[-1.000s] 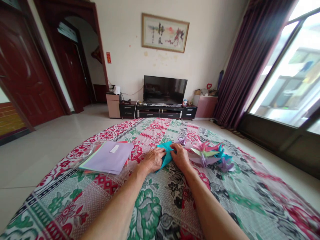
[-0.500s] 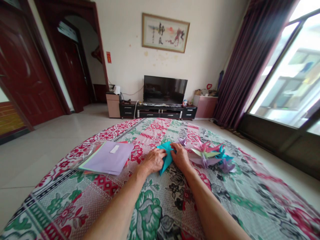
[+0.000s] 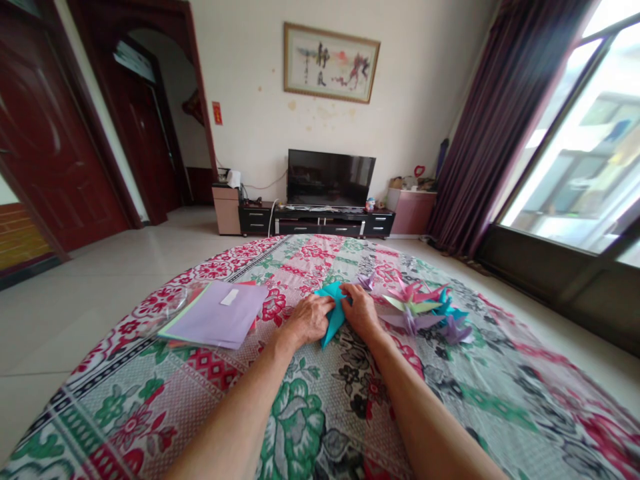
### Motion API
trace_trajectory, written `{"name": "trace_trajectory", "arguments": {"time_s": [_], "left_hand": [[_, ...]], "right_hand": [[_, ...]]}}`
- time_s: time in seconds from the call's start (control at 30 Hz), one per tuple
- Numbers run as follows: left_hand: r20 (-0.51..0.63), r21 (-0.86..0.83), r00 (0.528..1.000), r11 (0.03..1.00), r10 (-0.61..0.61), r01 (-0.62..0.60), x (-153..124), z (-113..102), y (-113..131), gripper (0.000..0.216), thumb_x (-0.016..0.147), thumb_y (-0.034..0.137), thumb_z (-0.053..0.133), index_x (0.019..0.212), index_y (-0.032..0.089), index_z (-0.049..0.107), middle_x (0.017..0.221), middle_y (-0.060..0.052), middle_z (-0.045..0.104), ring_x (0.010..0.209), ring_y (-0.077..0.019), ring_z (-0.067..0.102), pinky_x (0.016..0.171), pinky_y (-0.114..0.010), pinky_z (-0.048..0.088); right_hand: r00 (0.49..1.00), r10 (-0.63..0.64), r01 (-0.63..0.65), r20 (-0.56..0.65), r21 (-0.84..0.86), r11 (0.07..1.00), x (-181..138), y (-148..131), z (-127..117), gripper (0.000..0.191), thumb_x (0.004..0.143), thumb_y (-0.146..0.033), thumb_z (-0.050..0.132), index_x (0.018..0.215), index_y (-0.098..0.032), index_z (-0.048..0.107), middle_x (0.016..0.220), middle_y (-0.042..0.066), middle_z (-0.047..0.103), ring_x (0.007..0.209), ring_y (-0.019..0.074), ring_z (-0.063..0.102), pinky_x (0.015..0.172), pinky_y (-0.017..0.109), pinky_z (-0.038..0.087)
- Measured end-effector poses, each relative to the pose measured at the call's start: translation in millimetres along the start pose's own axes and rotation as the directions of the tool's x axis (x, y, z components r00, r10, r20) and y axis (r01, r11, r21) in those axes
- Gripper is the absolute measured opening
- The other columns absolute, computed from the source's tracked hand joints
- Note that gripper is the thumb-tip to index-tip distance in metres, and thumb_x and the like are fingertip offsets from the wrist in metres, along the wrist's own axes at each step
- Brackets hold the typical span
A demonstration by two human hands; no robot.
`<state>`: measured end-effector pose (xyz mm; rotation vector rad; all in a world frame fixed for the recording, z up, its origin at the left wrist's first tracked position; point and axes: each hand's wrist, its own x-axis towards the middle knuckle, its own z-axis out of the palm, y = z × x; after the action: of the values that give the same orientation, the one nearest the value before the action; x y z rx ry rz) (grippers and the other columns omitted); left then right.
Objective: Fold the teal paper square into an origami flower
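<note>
A blue sheet of folded origami paper [image 3: 333, 325] lies on the patterned tablecloth between my two hands, its narrow point toward me. My left hand [image 3: 311, 319] rests on its left side, fingers closed along the edge. On the upper right edge, the fingertips of my right hand [image 3: 359, 309] pinch the paper. Both palms hide part of the folds. To the right sits a cluster of folded paper cranes: a pink one [image 3: 415, 292], a pale green one [image 3: 411, 307], purple ones [image 3: 411, 323] and a blue one [image 3: 449, 309].
A stack of coloured paper [image 3: 215, 317], purple on top with a small white slip [image 3: 230, 297], lies left of my hands in clear plastic. One small purple crane [image 3: 367, 281] stands beyond my right hand. The round table's far edge faces a TV [image 3: 331, 179] on a low cabinet.
My hands stay on the blue paper in nearly the same place. Only a very slight shift of the fingers and of the view shows.
</note>
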<state>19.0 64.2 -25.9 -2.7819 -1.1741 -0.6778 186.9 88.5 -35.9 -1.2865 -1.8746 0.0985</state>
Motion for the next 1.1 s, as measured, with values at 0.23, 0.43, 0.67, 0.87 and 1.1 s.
{"name": "trace_trajectory", "arguments": {"time_s": [0.23, 0.43, 0.67, 0.87, 1.1], "left_hand": [[0.034, 0.011, 0.999, 1.000, -0.012, 0.012, 2, 6, -4, 0.036, 0.077, 0.009, 0.042, 0.102, 0.019, 0.066, 0.108, -0.005, 0.065, 0.098, -0.0199, 0.056, 0.097, -0.036, 0.042], [0.056, 0.012, 0.998, 1.000, -0.025, 0.024, 1, 7, -4, 0.035, 0.080, 0.011, 0.042, 0.104, 0.020, 0.066, 0.113, -0.004, 0.063, 0.100, -0.0196, 0.054, 0.095, -0.035, 0.042], [0.071, 0.041, 0.997, 0.999, -0.004, 0.001, 0, -1, 2, 0.034, 0.081, 0.011, 0.041, 0.102, 0.021, 0.065, 0.108, -0.005, 0.064, 0.096, -0.0189, 0.055, 0.092, -0.033, 0.043], [0.078, 0.072, 0.997, 0.997, 0.019, -0.025, 0, -3, 4, 0.034, 0.079, 0.011, 0.042, 0.101, 0.020, 0.066, 0.109, -0.006, 0.064, 0.096, -0.0192, 0.057, 0.094, -0.035, 0.042], [0.069, 0.045, 0.997, 0.999, 0.018, -0.021, -1, -3, 1, 0.036, 0.081, 0.012, 0.042, 0.107, 0.019, 0.065, 0.118, -0.006, 0.062, 0.105, -0.0186, 0.055, 0.098, -0.035, 0.039]], "right_hand": [[0.999, 0.022, -0.020, 0.034, -0.047, 0.999, 2, -2, -1, 0.035, 0.070, -0.005, 0.047, 0.100, -0.017, 0.061, 0.091, 0.007, 0.062, 0.082, 0.0171, 0.059, 0.078, 0.029, 0.047], [1.000, -0.004, 0.001, -0.019, -0.145, 0.989, -6, -15, -10, 0.025, 0.079, -0.013, 0.047, 0.097, -0.017, 0.063, 0.098, 0.009, 0.062, 0.091, 0.0197, 0.057, 0.084, 0.031, 0.043], [0.987, -0.048, 0.074, 0.153, -0.166, 0.983, -39, -40, -32, 0.011, 0.079, -0.022, 0.055, 0.079, -0.021, 0.066, 0.085, 0.003, 0.064, 0.086, 0.0178, 0.058, 0.082, 0.030, 0.040], [0.981, -0.053, 0.079, 0.187, -0.133, 0.988, -49, -48, -40, 0.012, 0.081, -0.022, 0.055, 0.081, -0.021, 0.067, 0.090, 0.004, 0.066, 0.089, 0.0170, 0.059, 0.083, 0.029, 0.041], [0.971, -0.087, 0.117, 0.224, -0.124, 0.985, -55, -50, -39, 0.016, 0.086, -0.027, 0.053, 0.092, -0.021, 0.066, 0.104, 0.006, 0.065, 0.098, 0.0179, 0.057, 0.087, 0.032, 0.039]]}}
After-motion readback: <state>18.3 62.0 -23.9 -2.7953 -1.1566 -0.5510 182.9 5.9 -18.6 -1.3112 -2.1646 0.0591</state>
